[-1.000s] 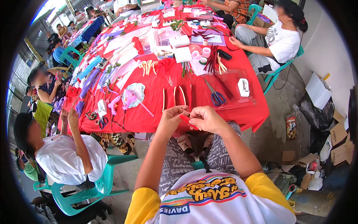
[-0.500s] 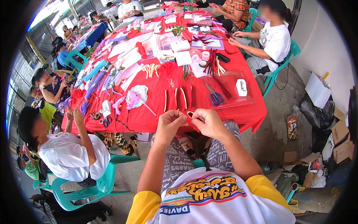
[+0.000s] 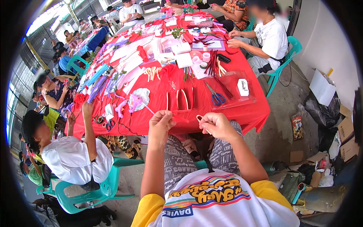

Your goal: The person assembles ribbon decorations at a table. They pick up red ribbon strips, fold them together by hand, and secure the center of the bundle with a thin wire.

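Observation:
My left hand (image 3: pixel 162 123) is closed in a pinch over the table's near edge. Reddish blur lies beside its fingertips, so what it holds, if anything, I cannot make out. A short bent pipe cleaner (image 3: pixel 199 118), pale along its edge, curls out of my right hand (image 3: pixel 216 126), whose fingers are pinched around it. The two hands are apart. Just beyond them, several dark red and cream pipe cleaner pieces (image 3: pixel 186 99) lie on the red tablecloth (image 3: pixel 151 108). To their right rest blue-handled scissors (image 3: pixel 218 99).
A clear plastic sheet (image 3: pixel 227 85) holds a white tape dispenser (image 3: pixel 243 87). Left of my hands are a pink glue gun (image 3: pixel 138 102) and more scissors (image 3: pixel 110 124). A person in white (image 3: pixel 75 151) sits at left, another (image 3: pixel 270 38) at right. Boxes and bags (image 3: pixel 321 98) line the right wall.
My hands have moved apart, the left one shifting left and the right one slightly right and down. The bent pipe cleaner stays in my right hand, its pale side now showing.

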Tool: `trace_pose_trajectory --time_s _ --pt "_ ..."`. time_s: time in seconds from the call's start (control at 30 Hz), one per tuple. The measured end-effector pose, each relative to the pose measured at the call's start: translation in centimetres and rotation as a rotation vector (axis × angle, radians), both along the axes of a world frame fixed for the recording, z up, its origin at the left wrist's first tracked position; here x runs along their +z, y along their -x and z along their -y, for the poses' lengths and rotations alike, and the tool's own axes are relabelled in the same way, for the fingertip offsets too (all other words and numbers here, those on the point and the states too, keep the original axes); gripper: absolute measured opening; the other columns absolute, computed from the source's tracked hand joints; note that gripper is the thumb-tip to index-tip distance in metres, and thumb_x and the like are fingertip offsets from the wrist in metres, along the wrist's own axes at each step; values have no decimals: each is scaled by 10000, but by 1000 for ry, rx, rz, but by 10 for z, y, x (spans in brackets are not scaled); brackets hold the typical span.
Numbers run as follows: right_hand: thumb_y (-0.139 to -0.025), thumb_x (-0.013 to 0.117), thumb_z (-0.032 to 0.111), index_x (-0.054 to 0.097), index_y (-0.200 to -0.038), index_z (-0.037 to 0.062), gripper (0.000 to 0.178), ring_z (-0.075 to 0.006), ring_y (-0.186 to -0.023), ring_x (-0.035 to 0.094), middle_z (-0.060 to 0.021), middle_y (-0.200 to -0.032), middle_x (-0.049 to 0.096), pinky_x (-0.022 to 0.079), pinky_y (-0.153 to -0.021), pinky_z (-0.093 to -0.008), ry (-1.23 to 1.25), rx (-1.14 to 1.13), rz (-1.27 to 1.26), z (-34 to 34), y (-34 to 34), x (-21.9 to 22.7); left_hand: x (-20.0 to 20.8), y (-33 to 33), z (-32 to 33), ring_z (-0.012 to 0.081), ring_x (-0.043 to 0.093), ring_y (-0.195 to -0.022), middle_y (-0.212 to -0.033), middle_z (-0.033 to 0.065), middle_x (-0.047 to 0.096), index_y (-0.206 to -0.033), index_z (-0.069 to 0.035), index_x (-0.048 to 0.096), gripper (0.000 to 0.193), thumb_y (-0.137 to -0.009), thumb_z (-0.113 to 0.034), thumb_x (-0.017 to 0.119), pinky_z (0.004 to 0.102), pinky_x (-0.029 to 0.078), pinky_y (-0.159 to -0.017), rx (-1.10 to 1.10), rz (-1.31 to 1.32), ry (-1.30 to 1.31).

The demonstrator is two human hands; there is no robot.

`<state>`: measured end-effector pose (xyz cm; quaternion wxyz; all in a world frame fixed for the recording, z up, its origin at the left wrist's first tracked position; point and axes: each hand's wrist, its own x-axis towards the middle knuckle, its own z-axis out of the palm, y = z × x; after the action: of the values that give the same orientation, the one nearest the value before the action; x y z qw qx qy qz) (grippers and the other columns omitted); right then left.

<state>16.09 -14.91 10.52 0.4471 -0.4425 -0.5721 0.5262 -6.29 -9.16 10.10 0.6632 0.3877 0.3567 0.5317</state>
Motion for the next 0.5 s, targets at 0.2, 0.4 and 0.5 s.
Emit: trace_pose_trajectory --time_s 0.2,0.4,0.5 --pt "-879 551 -3 606 -860 -8 58 -76 -652 590 -34 -788 631 458 -584 -207 39 199 -43 9 3 18 -7 -13 10 60 570 -590 -738 19 634 -870 -30 635 57 -860 -85 647 192 475 -549 -150 -214 104" --pt "-856 562 -21 608 -853 -13 47 -67 -635 574 -25 -754 619 459 -579 -211 57 254 87 4 -2 24 2 -20 16 80 606 -625 -755 32 652 -872 -28 638 62 -855 -85 655 192 502 -570 -273 -169 96" --pt "-857 553 -27 603 -852 -19 51 -70 -625 572 -32 -740 617 457 -570 -214 50 218 147 4 -1 25 1 -18 15 94 623 -637 -771 49 663 -871 -26 646 55 -851 -77 657 201 520 -581 -287 -177 114"
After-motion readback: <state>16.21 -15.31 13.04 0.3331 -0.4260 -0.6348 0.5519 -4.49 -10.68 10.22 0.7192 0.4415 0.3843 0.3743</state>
